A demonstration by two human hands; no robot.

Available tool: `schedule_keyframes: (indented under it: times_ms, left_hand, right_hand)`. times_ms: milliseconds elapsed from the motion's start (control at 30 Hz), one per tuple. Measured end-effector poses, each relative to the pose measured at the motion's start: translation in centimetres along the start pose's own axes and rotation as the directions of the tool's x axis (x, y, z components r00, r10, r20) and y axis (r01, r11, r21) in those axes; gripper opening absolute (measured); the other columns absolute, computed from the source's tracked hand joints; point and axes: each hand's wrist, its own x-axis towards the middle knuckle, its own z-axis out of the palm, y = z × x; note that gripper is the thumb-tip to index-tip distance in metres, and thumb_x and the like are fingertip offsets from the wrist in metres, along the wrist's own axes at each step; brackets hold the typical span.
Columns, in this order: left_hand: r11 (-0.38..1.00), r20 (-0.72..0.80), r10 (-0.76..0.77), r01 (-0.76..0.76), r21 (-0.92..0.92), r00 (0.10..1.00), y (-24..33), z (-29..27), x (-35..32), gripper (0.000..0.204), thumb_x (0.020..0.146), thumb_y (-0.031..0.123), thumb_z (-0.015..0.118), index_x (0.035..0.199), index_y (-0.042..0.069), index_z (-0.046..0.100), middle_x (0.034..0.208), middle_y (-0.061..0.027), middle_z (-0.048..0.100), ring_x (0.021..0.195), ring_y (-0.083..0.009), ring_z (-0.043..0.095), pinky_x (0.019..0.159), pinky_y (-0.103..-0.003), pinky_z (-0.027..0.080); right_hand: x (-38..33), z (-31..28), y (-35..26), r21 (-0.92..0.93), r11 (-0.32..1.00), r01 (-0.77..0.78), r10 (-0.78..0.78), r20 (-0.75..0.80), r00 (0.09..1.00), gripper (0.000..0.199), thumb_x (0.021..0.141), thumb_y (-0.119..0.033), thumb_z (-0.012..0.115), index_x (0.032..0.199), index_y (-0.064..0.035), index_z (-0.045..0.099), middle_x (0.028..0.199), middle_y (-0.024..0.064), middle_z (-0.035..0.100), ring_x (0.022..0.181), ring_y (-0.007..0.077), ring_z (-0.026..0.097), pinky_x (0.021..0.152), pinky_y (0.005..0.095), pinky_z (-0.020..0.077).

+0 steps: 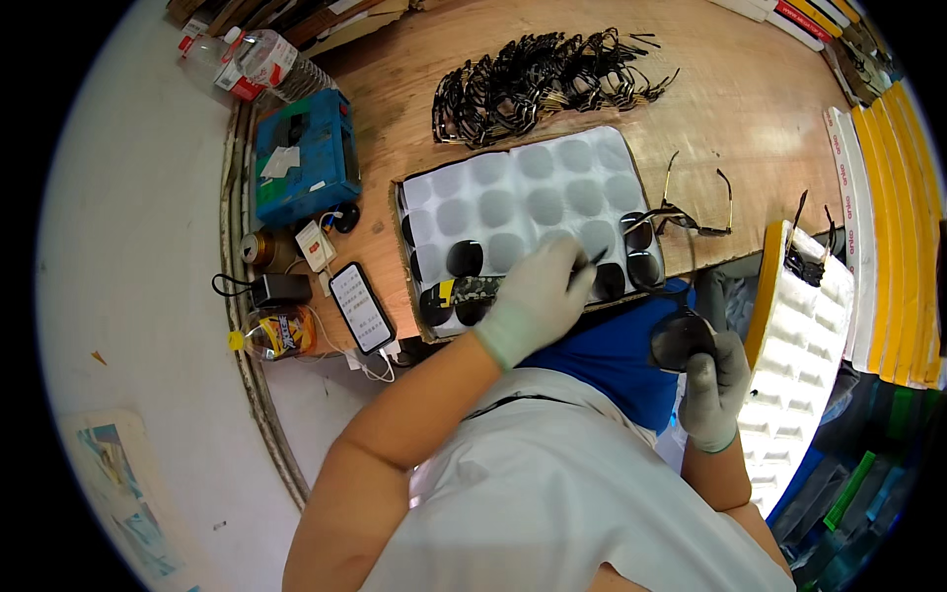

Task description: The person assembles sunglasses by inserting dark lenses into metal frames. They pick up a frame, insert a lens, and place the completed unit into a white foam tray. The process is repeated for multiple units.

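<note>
My left hand (538, 296), in a pale glove, is closed over the front of a shallow box (402, 189). From the hand sticks out a tool with a dark patterned handle and a yellow band (469, 291); a thin dark tip shows by the fingers. The box has a white liner with round pockets, and dark lenses (465, 259) lie in some of them. Right of the box, my gloved right hand (717, 390) grips a pair of sunglasses (681, 341), one dark lens facing up. Another pair of glasses (691, 217) rests at the box's right edge, temples upward.
A heap of black eyeglass frames (543, 84) lies behind the box. At left are a blue case (306, 158), a phone (362, 308), a drink bottle (281, 333) and clear bottles (271, 64). A white moulded tray (799, 365) bearing one frame and yellow-edged stacks (903, 237) stand at right.
</note>
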Motion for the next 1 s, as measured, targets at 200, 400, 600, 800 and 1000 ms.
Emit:
schedule_keyframes:
  times_ms: [200,400,600,800,1000]
  left_hand:
    - [0.912,0.018,-0.073,0.074,-0.403,0.997,1.2,-7.4,-9.3,0.021,0.093,0.014,0.072,0.103,0.000,0.061,0.090,-0.0086,0.066,0.081,-0.0162,0.065,0.078,-0.033,0.055]
    - [0.274,0.257,-0.225,0.314,-0.909,0.940,1.8,-10.5,-9.2,0.025,0.095,0.009,0.072,0.112,0.003,0.056,0.097,-0.0041,0.062,0.083,-0.0117,0.060,0.074,-0.029,0.053]
    - [0.328,0.210,-0.281,0.299,-0.896,0.937,1.8,-9.8,-11.6,0.019,0.094,0.005,0.071,0.107,0.003,0.057,0.098,-0.0044,0.062,0.080,-0.0113,0.058,0.069,-0.028,0.050]
    - [-0.007,0.402,-0.091,0.403,-0.915,0.911,0.5,-9.6,-12.6,0.032,0.094,0.014,0.071,0.120,-0.003,0.065,0.100,-0.0058,0.065,0.086,-0.0121,0.060,0.075,-0.029,0.052]
    - [0.112,0.396,-0.098,0.405,-0.907,0.913,1.0,-9.9,-12.9,0.027,0.095,0.007,0.067,0.120,-0.004,0.064,0.108,-0.0098,0.068,0.096,-0.0172,0.066,0.085,-0.033,0.054]
  right_hand:
    - [1.4,2.4,-1.1,0.558,0.796,-0.235,0.327,-0.069,0.943,0.060,0.101,-0.026,0.058,0.146,0.0062,0.035,0.110,0.0190,0.066,0.092,0.0299,0.070,0.089,0.0462,0.0557]
    - [2.9,6.2,-4.1,0.384,0.733,-0.561,0.277,0.584,0.763,0.079,0.083,0.008,0.054,0.153,-0.0046,0.020,0.128,0.0208,0.059,0.113,0.0348,0.068,0.086,0.0417,0.0580]
    - [1.6,9.2,-4.4,0.257,0.815,-0.519,0.256,0.643,0.721,0.034,0.097,-0.004,0.058,0.129,0.0026,0.050,0.103,0.0090,0.069,0.086,0.0115,0.063,0.079,0.0292,0.0523]
    - [2.0,9.1,-4.3,0.169,0.851,-0.498,0.223,0.741,0.634,0.026,0.104,-0.020,0.056,0.114,0.0019,0.066,0.097,0.0061,0.074,0.079,0.0100,0.062,0.073,0.0268,0.0506]
    - [0.5,9.2,-3.6,0.191,0.802,-0.566,0.293,0.700,0.651,0.032,0.108,-0.025,0.048,0.112,0.0026,0.063,0.093,0.0051,0.070,0.081,0.0127,0.061,0.075,0.0282,0.0505]
